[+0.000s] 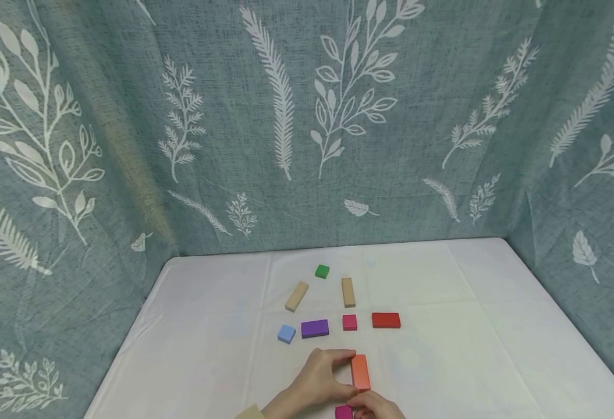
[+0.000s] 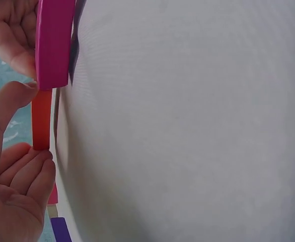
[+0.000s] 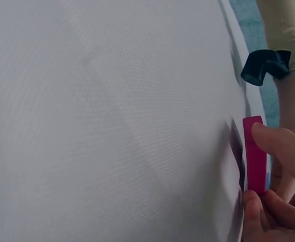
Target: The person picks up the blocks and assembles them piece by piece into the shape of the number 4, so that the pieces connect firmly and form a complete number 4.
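My left hand (image 1: 314,377) pinches an orange rectangular block (image 1: 360,372) by its two ends, thumb at the near end and fingers at the far one. Close by, at the bottom edge of the head view, my right hand (image 1: 376,405) holds a magenta block (image 1: 344,412), which the frame partly cuts off. The right wrist view shows this magenta block (image 3: 255,156) between thumb and fingers, just beside the white cloth. From the left wrist, the orange block (image 2: 41,121) appears beyond the magenta one, partly covered by it; whether the two touch I cannot tell.
Beyond the hands on the white-covered table (image 1: 458,349) lie a purple block (image 1: 315,329), a light blue cube (image 1: 286,333), a pinkish-red cube (image 1: 350,322), a red block (image 1: 386,320), two wooden blocks (image 1: 297,296) and a green cube (image 1: 322,271). A patterned curtain (image 1: 307,128) surrounds the table.
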`<state>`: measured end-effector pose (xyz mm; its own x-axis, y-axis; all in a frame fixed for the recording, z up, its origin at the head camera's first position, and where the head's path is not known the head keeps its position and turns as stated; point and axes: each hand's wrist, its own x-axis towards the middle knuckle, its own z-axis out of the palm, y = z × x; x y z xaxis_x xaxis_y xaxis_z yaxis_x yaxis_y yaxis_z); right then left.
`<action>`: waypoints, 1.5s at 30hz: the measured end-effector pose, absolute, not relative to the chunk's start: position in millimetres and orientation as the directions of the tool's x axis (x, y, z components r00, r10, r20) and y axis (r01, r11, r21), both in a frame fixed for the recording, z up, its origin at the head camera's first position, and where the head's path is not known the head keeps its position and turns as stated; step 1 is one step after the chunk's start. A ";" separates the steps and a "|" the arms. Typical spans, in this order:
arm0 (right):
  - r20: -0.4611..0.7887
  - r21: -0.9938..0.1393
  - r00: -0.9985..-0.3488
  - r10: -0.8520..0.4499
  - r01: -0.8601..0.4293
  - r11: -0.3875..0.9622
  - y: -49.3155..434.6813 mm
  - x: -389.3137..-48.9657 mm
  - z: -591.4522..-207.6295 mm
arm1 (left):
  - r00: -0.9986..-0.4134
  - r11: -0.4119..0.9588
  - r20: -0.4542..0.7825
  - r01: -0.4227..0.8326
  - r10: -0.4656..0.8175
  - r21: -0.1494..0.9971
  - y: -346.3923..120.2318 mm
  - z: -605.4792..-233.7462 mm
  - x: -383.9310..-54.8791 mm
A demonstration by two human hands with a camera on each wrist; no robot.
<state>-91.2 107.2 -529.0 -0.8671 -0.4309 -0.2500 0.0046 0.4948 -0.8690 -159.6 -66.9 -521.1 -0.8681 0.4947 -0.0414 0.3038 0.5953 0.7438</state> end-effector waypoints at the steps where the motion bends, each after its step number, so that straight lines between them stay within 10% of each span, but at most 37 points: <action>1: -0.260 -0.870 -0.867 -0.424 0.021 0.492 107.2 -91.1 -528.0 | -0.868 0.591 -0.035 0.308 0.496 0.746 -67.0 -520.6 -159.9; 45: -0.261 -0.935 -0.846 -0.465 0.102 0.340 139.4 -95.9 -495.4 | -0.899 0.568 0.124 0.367 0.420 0.737 -70.1 -513.7 -191.4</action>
